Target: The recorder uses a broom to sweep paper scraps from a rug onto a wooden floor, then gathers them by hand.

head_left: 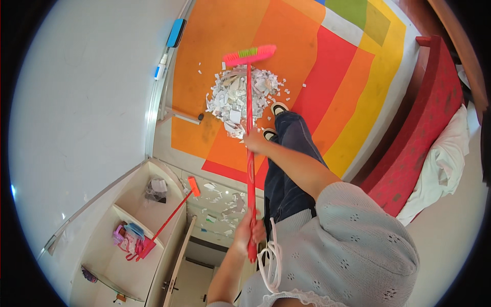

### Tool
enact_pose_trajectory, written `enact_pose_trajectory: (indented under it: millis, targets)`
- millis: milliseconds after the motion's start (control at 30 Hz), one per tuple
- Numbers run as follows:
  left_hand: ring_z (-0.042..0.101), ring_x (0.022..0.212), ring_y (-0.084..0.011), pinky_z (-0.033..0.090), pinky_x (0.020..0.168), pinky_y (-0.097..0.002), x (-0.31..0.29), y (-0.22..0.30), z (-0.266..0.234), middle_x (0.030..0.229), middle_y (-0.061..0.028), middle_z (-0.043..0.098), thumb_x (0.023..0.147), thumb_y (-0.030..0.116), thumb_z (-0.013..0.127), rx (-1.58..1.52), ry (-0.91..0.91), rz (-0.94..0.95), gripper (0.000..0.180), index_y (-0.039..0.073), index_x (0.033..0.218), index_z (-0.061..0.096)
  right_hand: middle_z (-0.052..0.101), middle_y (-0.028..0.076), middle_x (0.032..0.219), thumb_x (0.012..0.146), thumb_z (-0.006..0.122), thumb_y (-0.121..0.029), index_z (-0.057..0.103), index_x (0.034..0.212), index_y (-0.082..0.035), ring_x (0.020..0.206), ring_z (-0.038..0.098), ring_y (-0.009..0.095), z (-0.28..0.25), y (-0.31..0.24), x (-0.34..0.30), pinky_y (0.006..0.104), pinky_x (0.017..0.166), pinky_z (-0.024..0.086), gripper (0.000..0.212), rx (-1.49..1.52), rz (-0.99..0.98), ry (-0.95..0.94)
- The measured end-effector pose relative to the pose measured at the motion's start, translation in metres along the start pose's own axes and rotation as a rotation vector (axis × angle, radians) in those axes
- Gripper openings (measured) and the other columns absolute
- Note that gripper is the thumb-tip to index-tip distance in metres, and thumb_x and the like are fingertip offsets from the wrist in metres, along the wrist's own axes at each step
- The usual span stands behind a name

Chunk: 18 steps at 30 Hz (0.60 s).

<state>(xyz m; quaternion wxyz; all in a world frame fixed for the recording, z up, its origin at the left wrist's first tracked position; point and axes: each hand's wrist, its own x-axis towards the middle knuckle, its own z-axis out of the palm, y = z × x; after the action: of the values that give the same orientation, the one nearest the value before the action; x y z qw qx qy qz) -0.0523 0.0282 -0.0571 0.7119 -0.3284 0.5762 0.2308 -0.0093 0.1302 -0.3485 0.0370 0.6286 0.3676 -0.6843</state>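
Note:
A long-handled broom [250, 97] reaches from my waist to the floor. My left hand [249, 231] is wrapped round the lower end of its red handle. Higher along the handle, my right hand [254, 140] also grips it. The pink and green broom head [250, 54], a little blurred, is at the far side of a heap of torn paper scraps [232, 94]. Part of the heap lies beneath the handle. Loose bits are scattered around it. My feet [279, 108] stand at the right edge of the heap.
A whiteboard [87, 92] fills the left, with a blue eraser [176, 33] and a marker [160, 66] at its edge. Below are a white shelf unit [120, 197], a red-handled tool [171, 218] and more floor scraps [217, 204]. A red bench [409, 153] with white cloth [434, 163] stands right.

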Motion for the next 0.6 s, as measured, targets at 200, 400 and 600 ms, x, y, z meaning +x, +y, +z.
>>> enact_pose_trajectory:
  millis: [200,400,600]
  targets:
    - [0.025,0.03,-0.007,0.021,0.029,-0.0204,-0.055,-0.02,-0.031,0.043,0.0038,0.028,0.089,0.05,0.026,-0.062,-0.032,0.124,0.044,0.012,0.092,0.048,0.053,0.017,0.076,0.081,0.049,-0.022,0.025,0.113,0.001,0.051,0.058,0.027,-0.002,-0.065,-0.099,0.0377,0.039,0.049,0.046,0.161,0.058,-0.247]
    - [0.024,0.032,-0.006,0.023,0.029,-0.0191,0.011,0.056,0.01,0.049,0.0023,0.031,0.092,0.045,0.025,-0.36,-0.225,0.239,0.043,0.009,0.095,0.049,0.054,0.013,0.067,0.079,0.05,-0.02,0.032,0.106,0.0,0.051,0.058,0.024,0.021,-0.104,0.017,0.037,0.038,0.048,0.038,0.465,0.005,-0.407]
    - [0.026,0.035,-0.0046,0.024,0.03,-0.0177,-0.011,-0.003,-0.032,0.05,0.0023,0.029,0.093,0.042,0.028,-0.555,-0.255,0.028,0.042,0.007,0.093,0.052,0.055,0.012,0.069,0.079,0.051,-0.02,0.037,0.102,-0.002,0.051,0.058,0.021,0.05,-0.039,-0.044,0.0336,0.04,0.047,0.032,0.256,0.093,-0.274]
